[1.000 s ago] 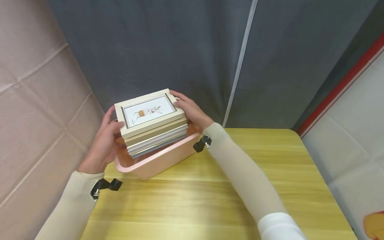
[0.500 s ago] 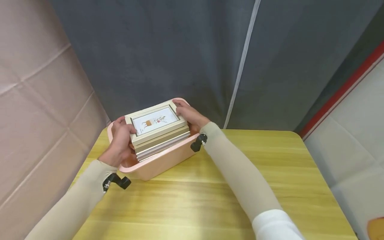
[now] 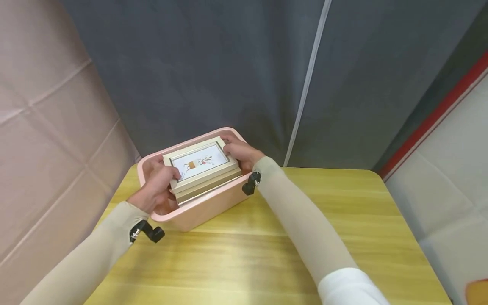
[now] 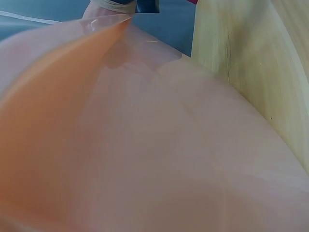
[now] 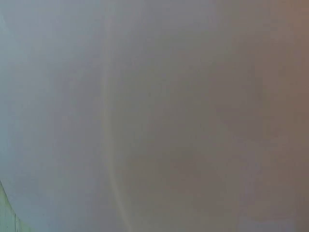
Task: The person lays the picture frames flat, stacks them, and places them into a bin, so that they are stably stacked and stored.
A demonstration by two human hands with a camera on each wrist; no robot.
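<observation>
A stack of picture frames [image 3: 200, 162], the top one cream with a deer print, sits down inside a pink plastic basin [image 3: 206, 207]. My left hand [image 3: 157, 182] grips the stack's left end, its thumb on the top frame's edge. At the opposite end my right hand [image 3: 242, 152] holds the stack, thumb over the cream border. The lower frames are hidden behind the basin's front wall. In the left wrist view the basin's wall [image 4: 159, 135] fills most of the picture. The right wrist view shows only the blurred basin wall [image 5: 159, 121] up close.
The basin stands on a yellow wood-grain table [image 3: 297, 237], near its back left corner. A dark grey curtain [image 3: 213, 63] hangs behind the table. Pale panels rise at the left [image 3: 57, 127] and right.
Both hands have lowered the stack of picture frames into the basin, so more of its side is hidden by the basin's wall. The left hand has moved down and rightward.
</observation>
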